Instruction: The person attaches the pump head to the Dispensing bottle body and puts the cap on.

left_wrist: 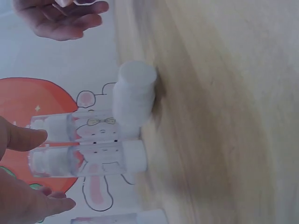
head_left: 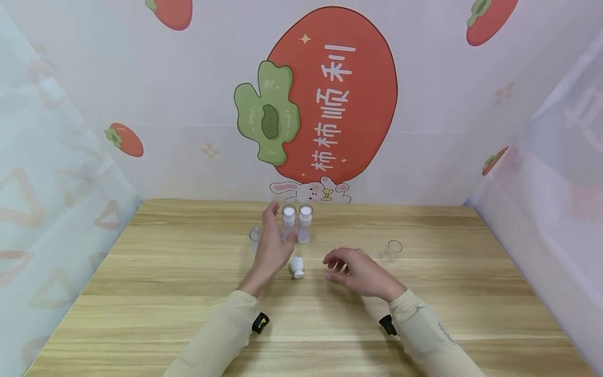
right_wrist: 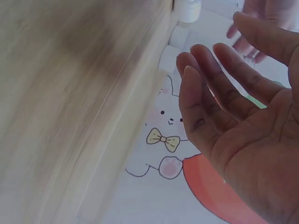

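Observation:
Two clear tubes, the left one (head_left: 289,222) and the right one (head_left: 304,223), stand side by side near the wall with white pieces in their upper ends. My left hand (head_left: 274,247) is beside the left tube, its thumb and fingers spread; whether it touches the tube I cannot tell. A small white bottle-like piece (head_left: 297,267) sits in front of the tubes, also large in the left wrist view as a white piece (left_wrist: 135,93). To its right, my right hand (head_left: 360,272) hovers with loosely curved fingers, its palm (right_wrist: 252,140) bare in the right wrist view.
Left of my left hand stands another clear tube (head_left: 255,236). A clear round-rimmed vessel (head_left: 394,246) is beyond my right hand. The wooden table (head_left: 188,324) meets a printed wall cloth (head_left: 212,173) at its back edge, with cloth at both sides.

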Demonstrator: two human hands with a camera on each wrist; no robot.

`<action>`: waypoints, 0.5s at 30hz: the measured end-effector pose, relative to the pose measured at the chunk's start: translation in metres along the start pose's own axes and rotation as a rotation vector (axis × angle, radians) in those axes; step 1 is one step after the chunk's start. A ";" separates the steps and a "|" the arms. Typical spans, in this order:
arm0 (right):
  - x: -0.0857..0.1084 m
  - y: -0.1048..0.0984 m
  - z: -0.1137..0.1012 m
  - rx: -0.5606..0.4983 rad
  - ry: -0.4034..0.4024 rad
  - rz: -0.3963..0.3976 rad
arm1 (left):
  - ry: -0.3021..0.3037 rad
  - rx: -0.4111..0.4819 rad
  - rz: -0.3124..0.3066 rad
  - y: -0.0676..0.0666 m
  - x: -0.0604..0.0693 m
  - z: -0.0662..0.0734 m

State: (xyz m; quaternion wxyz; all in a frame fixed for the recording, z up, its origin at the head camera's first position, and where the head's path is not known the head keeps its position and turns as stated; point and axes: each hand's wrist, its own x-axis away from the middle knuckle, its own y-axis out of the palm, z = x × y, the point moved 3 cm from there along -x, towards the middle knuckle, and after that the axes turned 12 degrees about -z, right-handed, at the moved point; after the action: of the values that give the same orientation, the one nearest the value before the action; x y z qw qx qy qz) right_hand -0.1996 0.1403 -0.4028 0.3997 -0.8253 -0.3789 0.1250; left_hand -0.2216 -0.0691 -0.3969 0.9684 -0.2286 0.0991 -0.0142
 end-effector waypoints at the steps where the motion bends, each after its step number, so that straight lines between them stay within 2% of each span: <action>1: 0.000 0.000 -0.001 0.002 0.001 -0.002 | 0.010 -0.016 0.001 -0.002 0.001 0.002; 9: -0.006 0.004 -0.006 0.008 0.007 -0.011 | 0.133 -0.114 0.050 -0.020 0.008 0.017; 15: -0.010 0.006 -0.009 0.022 0.012 -0.002 | 0.199 -0.165 0.099 -0.034 0.010 0.015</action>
State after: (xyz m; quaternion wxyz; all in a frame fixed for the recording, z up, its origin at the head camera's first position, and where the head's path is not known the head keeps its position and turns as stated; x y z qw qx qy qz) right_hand -0.1987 0.1258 -0.4026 0.4113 -0.8210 -0.3760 0.1240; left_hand -0.2080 -0.0936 -0.3701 0.9312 -0.2996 0.2066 0.0192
